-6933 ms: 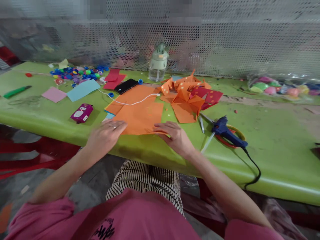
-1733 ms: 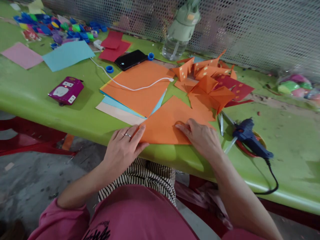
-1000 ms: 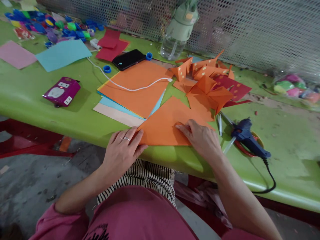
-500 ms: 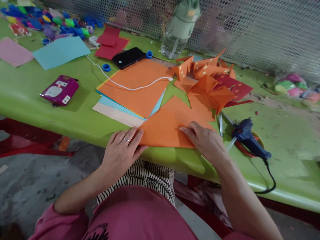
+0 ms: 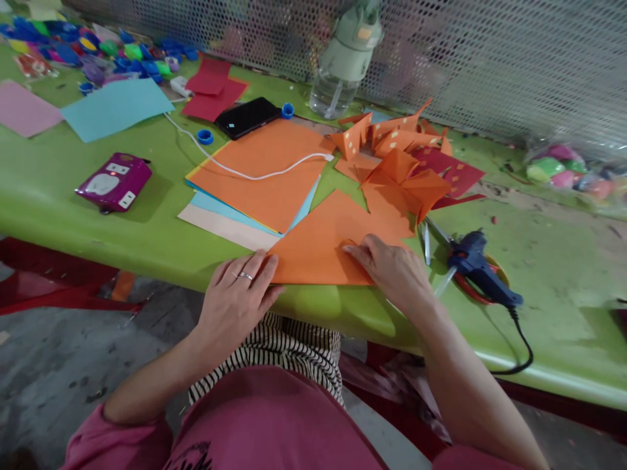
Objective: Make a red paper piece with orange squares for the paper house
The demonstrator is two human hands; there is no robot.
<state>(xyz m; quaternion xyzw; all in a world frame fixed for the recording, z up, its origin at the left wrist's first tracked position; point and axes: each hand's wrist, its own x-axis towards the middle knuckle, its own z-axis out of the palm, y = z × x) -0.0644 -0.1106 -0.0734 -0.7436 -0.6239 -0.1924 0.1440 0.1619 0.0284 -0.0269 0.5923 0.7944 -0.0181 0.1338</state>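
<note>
A folded sheet of orange paper (image 5: 318, 245) lies at the table's front edge, its straight folded side toward me. My left hand (image 5: 240, 287), with a ring on one finger, rests fairly flat on the left corner of this paper, fingers stretched out. On the right part of the sheet, my right hand (image 5: 392, 267) presses down with its fingers curled in and the thumb side toward the left. Its fingertips are partly hidden. Just behind the sheet is a stack of coloured paper with an orange sheet (image 5: 264, 176) on top.
Folded orange paper pieces (image 5: 406, 176) lie behind my right hand. A dark blue glue gun (image 5: 477, 258) and scissors (image 5: 426, 243) are to the right. A white cable (image 5: 255, 176) crosses the stack, near a phone (image 5: 249, 117), a bottle (image 5: 343, 65) and a purple power socket (image 5: 115, 183).
The whole view has shifted slightly, so the things on the table appear a little further left. Both hands stay on the orange paper, with little visible movement against it.
</note>
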